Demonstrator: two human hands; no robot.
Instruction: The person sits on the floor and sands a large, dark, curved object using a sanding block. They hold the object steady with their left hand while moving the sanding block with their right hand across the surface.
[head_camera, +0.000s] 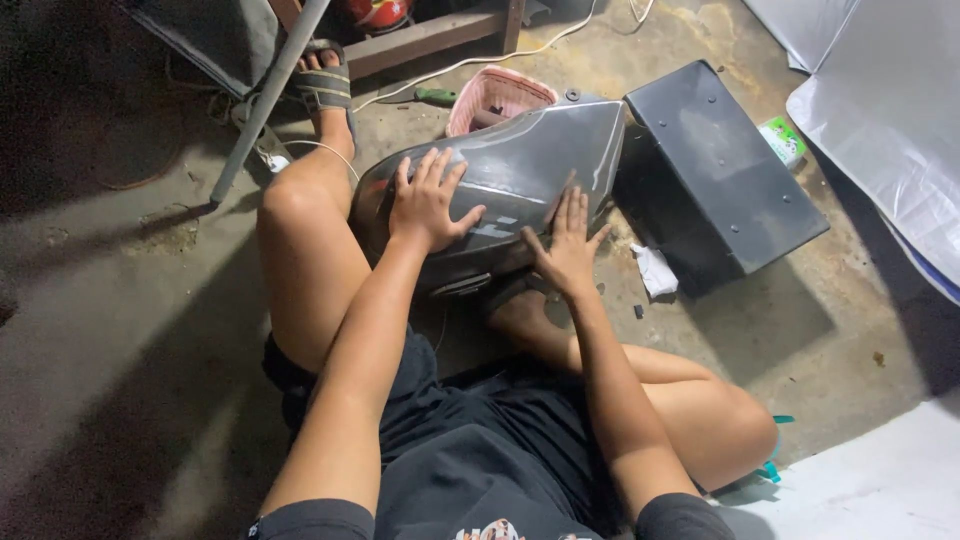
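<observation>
A grey curved body panel (520, 165) with a glossy surface rests between my knees on the concrete floor. My left hand (428, 200) lies flat on its upper left side, fingers spread. Flat against the panel's lower middle is my right hand (568, 245), fingers pointing up. Neither hand grips anything; both press on the panel's surface. I sit on the floor with my left leg stretched forward and my right leg bent.
A black box (720, 170) lies tilted to the right of the panel. A pink basket (495, 95) sits behind it. A metal leg (265, 105) slants at the upper left. White sheeting (890, 100) covers the right side. A crumpled white scrap (655, 272) lies near the box.
</observation>
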